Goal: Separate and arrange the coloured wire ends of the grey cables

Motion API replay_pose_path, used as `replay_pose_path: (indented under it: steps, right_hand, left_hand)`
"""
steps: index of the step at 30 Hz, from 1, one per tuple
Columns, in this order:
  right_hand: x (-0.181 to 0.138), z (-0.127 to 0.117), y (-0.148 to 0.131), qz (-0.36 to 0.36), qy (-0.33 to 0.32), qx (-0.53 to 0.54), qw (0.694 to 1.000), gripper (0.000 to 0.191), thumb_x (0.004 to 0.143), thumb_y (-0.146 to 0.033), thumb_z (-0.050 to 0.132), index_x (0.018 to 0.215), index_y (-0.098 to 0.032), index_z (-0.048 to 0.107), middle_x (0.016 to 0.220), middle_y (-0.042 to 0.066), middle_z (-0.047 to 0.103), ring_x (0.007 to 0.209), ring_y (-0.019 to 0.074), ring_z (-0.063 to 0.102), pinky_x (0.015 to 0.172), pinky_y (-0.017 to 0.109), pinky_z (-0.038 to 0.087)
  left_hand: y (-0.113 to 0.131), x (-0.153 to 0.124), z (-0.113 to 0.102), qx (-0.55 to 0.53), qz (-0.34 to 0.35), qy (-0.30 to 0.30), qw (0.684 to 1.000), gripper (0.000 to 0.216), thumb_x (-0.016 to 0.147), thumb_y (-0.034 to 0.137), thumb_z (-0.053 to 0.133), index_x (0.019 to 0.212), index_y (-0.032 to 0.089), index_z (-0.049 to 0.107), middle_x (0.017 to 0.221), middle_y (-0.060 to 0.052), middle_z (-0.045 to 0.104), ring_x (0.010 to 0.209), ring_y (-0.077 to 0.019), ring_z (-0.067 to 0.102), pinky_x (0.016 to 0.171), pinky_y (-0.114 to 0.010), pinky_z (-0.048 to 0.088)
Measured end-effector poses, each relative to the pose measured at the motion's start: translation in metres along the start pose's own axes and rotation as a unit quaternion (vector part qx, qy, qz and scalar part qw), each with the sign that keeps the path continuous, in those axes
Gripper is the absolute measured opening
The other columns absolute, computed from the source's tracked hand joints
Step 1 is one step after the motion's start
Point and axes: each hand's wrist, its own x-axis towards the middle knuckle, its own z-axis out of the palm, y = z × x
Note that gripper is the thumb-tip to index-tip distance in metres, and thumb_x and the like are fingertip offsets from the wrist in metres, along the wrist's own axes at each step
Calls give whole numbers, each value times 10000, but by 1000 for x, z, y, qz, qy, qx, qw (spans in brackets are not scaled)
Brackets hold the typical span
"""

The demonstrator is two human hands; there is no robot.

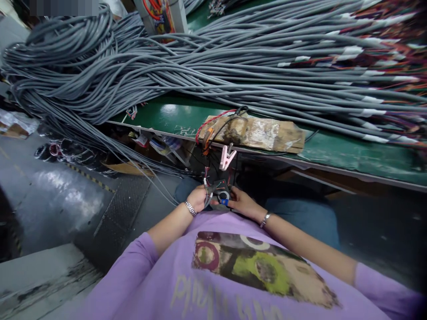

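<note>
My left hand (197, 198) is closed around a grey cable end with thin coloured wires sticking up from it. My right hand (243, 203) grips a small dark tool (223, 195) with a blue part, held close against the cable end, low in my lap just below the bench edge. Both wrists wear metal bands. A pink plastic clip (227, 156) hangs from the bench edge right above my hands.
A green workbench (333, 151) carries a huge pile of grey cables (213, 58) with taped, coloured wire ends at the right. A taped cardboard pad (263, 132) with red and black leads lies at the bench edge. Grey floor and a metal ramp are at left.
</note>
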Motion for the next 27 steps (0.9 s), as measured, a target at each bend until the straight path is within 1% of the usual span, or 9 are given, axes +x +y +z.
replay_pose_path:
  steps: [5, 9, 12, 16, 20, 23, 27]
  right_hand:
    - [0, -1, -3, -4, -11, -1, 1000, 561, 644, -388, 780, 1112, -217, 522, 1140, 94, 672, 1042, 248, 633, 961, 399, 482]
    - [2, -3, 0, -9, -11, -16, 1000, 585, 645, -427, 775, 1121, -201, 520, 1106, 98, 676, 1020, 252, 636, 947, 400, 488]
    - [3, -5, 3, -10, -13, -21, 1000, 580, 657, -438, 766, 1118, -190, 516, 1119, 110, 666, 1025, 251, 631, 952, 402, 482]
    - [4, -5, 3, -11, -25, -6, 1000, 592, 641, -441, 781, 1116, -199, 522, 1119, 100, 670, 1040, 249, 628, 963, 402, 477]
    - [7, -6, 3, -15, -39, 24, 999, 641, 622, -428, 797, 1161, -214, 524, 1147, 88, 670, 1075, 245, 621, 973, 395, 473]
    - [12, -12, 6, -3, -38, 23, 999, 643, 610, -429, 799, 1158, -217, 537, 1031, 68, 705, 956, 230, 659, 888, 385, 514]
    - [20, -23, 11, 21, 27, -47, 998, 594, 620, -383, 791, 1141, -206, 566, 865, 39, 715, 761, 199, 662, 751, 355, 536]
  left_hand:
    - [1, 3, -2, -5, -3, 0, 1000, 101, 742, 50, 578, 731, 116, 653, 546, -23, 594, 499, -109, 528, 502, -226, 516]
    - [2, 5, -2, -10, -4, -3, 1000, 95, 731, 44, 581, 732, 112, 647, 558, -26, 602, 488, -102, 530, 491, -220, 516]
    - [2, 6, -3, -11, -5, -4, 1000, 77, 736, 55, 591, 736, 107, 649, 562, -32, 606, 487, -107, 537, 491, -229, 523]
    - [2, 8, -3, -4, -6, -5, 1000, 61, 731, 63, 609, 745, 104, 652, 571, -31, 610, 492, -107, 542, 491, -229, 526]
    - [2, 9, -2, 12, -2, -2, 1000, 42, 735, 97, 638, 764, 92, 668, 635, -58, 642, 536, -121, 568, 494, -242, 538]
    - [2, 4, -1, 23, 22, 20, 999, 76, 727, 121, 674, 799, 99, 685, 691, -61, 658, 608, -128, 584, 531, -245, 553]
    - [4, -13, -2, 35, 69, 51, 996, 220, 702, 200, 744, 900, 113, 700, 854, -75, 677, 753, -154, 605, 542, -232, 552]
